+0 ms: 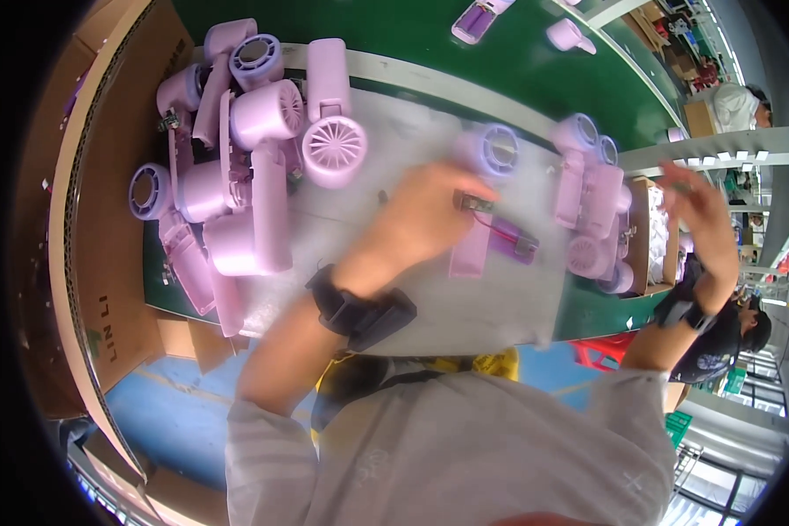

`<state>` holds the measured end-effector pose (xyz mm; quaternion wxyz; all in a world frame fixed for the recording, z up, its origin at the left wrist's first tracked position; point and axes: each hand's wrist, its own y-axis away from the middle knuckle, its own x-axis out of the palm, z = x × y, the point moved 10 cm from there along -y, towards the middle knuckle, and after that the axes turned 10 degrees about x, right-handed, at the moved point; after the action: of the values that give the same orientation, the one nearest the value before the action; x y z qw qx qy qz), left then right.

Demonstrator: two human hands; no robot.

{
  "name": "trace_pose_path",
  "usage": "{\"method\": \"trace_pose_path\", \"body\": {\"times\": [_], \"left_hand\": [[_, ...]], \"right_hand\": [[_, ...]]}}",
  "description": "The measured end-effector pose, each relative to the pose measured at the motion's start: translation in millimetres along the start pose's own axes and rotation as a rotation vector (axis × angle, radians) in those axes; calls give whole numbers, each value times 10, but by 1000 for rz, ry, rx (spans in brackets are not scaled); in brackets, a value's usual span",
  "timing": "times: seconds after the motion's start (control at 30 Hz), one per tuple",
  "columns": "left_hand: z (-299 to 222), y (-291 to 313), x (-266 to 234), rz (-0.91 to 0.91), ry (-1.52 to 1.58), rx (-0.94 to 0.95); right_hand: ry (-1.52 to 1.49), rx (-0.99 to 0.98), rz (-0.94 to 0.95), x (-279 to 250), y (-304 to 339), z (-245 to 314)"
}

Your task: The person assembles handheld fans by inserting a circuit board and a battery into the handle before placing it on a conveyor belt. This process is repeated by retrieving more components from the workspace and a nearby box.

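Work on the pink fan (468, 256) looks partway done: we have it open over the pale surface (430, 316), its small circuit board (477, 204) bare and a purple wired part (514, 245) beside the handle. Our left hand (421, 215) seems to have its fingers clamped on the fan near the board (blur hides the exact grip). Our right hand (706, 219), fingers apart and visibly unladen, is raised near the carton (642, 232). The casing is not yet closed; more fans (259, 118) lie heaped on both sides.
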<state>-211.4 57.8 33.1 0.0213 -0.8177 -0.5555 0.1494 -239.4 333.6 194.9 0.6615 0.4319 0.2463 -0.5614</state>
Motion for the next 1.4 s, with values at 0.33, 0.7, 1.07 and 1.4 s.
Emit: {"method": "trace_pose_path", "body": {"times": [0.33,0.7,1.07,1.4], "left_hand": [[-1,-84,98,-37,20,19],[9,-78,184,-91,48,18],[-29,-98,133,-80,21,128],[-96,-32,98,-30,-69,159]], "right_hand": [[910,-338,-353,-196,-3658,-190],[631,-274,-161,11,-3316,277],[413,-883,571,2140,-426,2144],[266,-576,316,1472,48,1894]]}}
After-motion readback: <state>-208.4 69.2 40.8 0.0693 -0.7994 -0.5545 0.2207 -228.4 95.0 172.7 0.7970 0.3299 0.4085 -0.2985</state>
